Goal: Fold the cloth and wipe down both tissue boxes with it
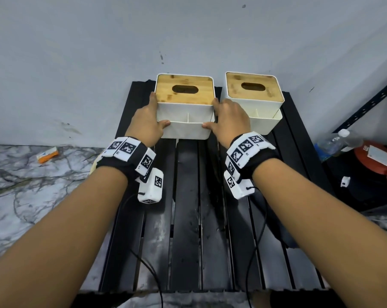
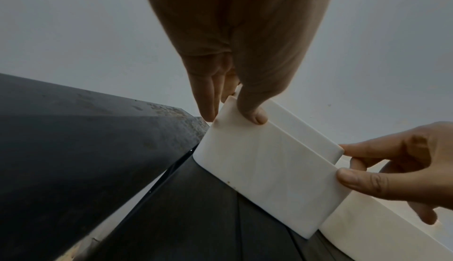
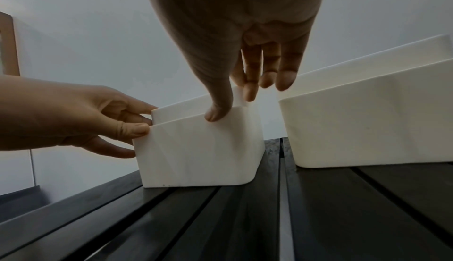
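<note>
Two white tissue boxes with bamboo lids stand at the back of a black slatted table. My left hand grips the left side of the left box, thumb on its front pocket wall. My right hand grips that box's right side, thumb also on the front. In the left wrist view the left hand pinches the left box's corner. In the right wrist view the right hand holds the left box beside the right box. The right box stands untouched. I see no cloth that I can identify.
A grey wall rises right behind the boxes. A water bottle and an orange object sit low at the right, next to a black metal rail. A small orange packet lies on the marble floor. Cables cross the table.
</note>
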